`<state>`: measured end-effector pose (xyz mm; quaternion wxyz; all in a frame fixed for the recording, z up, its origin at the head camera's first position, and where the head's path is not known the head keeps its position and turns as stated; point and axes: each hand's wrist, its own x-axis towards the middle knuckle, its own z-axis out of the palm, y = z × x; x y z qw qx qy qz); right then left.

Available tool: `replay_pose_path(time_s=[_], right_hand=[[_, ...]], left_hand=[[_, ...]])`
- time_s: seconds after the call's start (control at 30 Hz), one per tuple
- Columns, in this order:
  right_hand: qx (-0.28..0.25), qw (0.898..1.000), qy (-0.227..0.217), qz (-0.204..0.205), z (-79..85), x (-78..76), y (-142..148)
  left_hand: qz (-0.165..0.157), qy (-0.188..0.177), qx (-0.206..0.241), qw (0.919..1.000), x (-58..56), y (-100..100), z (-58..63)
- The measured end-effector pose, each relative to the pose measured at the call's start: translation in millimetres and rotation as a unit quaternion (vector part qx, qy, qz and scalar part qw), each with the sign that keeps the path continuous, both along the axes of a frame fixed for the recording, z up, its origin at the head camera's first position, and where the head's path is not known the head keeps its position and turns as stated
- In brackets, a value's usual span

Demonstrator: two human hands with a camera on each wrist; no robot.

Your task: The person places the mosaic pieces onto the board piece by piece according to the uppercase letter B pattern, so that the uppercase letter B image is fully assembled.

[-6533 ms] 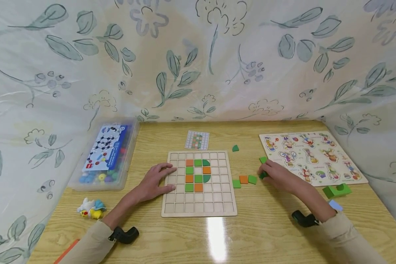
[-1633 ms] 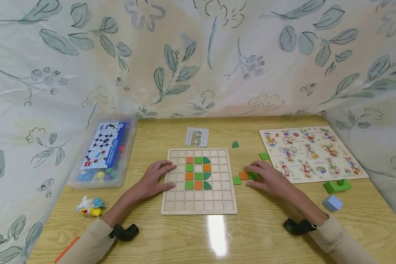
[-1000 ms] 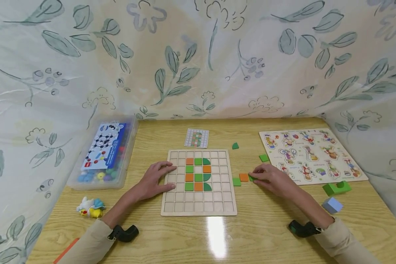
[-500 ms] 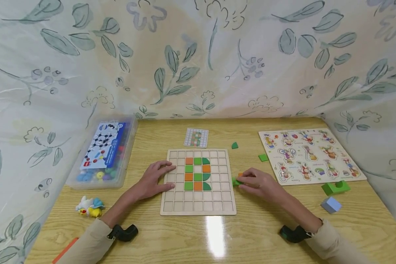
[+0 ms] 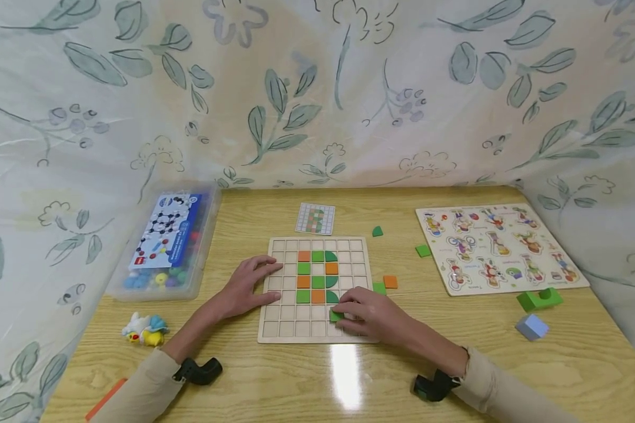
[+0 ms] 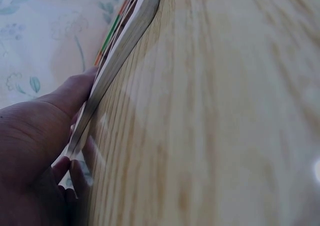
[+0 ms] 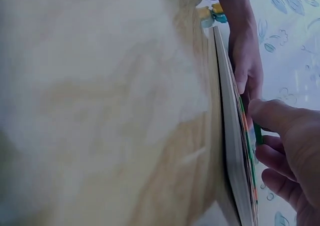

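Note:
A wooden grid board point(image 5: 303, 329) lies mid-table, with orange and green square tiles and dark green quarter-round tiles in its cells. My left hand point(image 5: 246, 289) rests on its left edge, fingers and thumb spread; the left wrist view has the thumb lying along the board's edge. Over the lower right cells, my right hand point(image 5: 376, 314) pinches a green square tile point(image 5: 335, 316) between thumb and fingers. In the right wrist view this tile point(image 7: 258, 133) appears edge-on, close over the board. Part of the board's right side is hidden by the right hand.
Beside the board lie a green tile point(image 5: 379, 288), an orange tile point(image 5: 390, 282), another green tile point(image 5: 423, 251) and a quarter-round tile point(image 5: 377, 231). A pattern card point(image 5: 315, 218) is behind. Around stand a clear box point(image 5: 164, 235), toy figures point(image 5: 145, 331), a picture puzzle point(image 5: 503, 249) and blocks point(image 5: 532, 327).
A quarter-round tile has been added to the fourth filled row. The right hand then picked up a green square tile from the table and carried it left over the board. The left hand stayed put.

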<state>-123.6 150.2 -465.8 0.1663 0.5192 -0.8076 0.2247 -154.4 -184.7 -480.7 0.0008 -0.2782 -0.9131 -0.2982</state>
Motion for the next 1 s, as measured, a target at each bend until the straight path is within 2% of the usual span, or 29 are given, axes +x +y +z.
replay_pose_path(time_s=[0.27,0.5,0.8,1.0], right_hand=[[0.019,1.000,-0.007,-0.014,-2.7,-3.3,-11],[0.025,0.999,0.012,-0.019,-3.6,-4.2,-12],[0.077,0.996,0.007,-0.033,3.0,-2.3,-13],[0.124,0.991,0.052,-0.023,4.3,-2.6,-14]], left_hand=[[-0.001,0.002,0.005,1.0000,1.1,0,0.1],[0.001,0.000,0.002,1.0000,0.8,1,2.5],[0.006,-0.010,0.001,0.9999,0.9,1,3.9],[0.003,-0.007,0.001,1.0000,0.9,2,4.7]])
